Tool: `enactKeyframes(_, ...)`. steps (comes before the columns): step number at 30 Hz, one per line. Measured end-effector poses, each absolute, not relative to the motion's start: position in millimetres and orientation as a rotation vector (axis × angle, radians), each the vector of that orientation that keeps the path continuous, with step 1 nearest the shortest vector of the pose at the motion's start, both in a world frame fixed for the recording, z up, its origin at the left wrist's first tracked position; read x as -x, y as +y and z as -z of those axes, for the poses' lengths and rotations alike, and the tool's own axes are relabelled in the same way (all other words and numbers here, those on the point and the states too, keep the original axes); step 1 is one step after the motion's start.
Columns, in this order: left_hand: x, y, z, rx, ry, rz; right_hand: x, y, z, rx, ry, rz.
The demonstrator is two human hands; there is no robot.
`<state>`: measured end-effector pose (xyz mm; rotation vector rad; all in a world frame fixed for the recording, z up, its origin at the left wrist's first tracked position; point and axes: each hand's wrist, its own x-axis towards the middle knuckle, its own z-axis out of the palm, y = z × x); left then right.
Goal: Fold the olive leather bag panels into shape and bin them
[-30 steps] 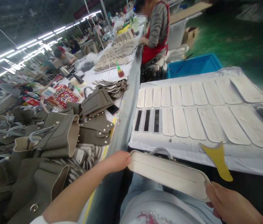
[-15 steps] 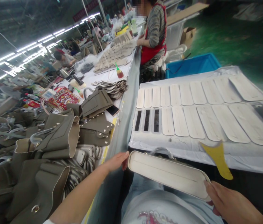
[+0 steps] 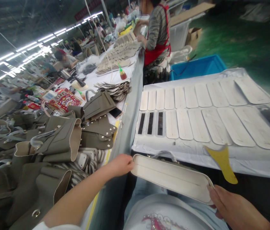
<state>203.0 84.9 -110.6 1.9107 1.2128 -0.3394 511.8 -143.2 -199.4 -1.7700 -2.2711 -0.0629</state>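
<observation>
Left hand (image 3: pixel 123 164) curled in, pinching pale panel (image 3: pixel 170 179)

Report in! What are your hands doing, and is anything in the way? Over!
Left hand, right hand: gripping opposite ends. Long pale panel: slanting between them. Yellow forked piece: nearby, touching neither hand.

In front of the counter (image 3: pixel 158 144), covered in wrinkled, white, cloth-like sheeting (image 3: pixel 252 166), you hold a smooth, matt, leather-like cream panel (image 3: pixel 170 177). Left of the counter, note matt, leather-like olive bags (image 3: pixel 59 137) with a glossy metal eyelet (image 3: pixel 36 213). Behind the counter stands a smooth blue plastic bin (image 3: pixel 198 71).
</observation>
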Motion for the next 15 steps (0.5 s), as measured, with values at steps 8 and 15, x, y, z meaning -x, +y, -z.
enactKeyframes(8,-196.4,87.8,125.0,-1.6,1.117,0.285,-516.1,-141.8,195.3,1.671,-2.428,0.333)
enactKeyframes(15,-181.0,80.5,156.0,-1.315,1.069,0.029,-518.7,-141.0,199.3,1.767,-2.248,-0.027)
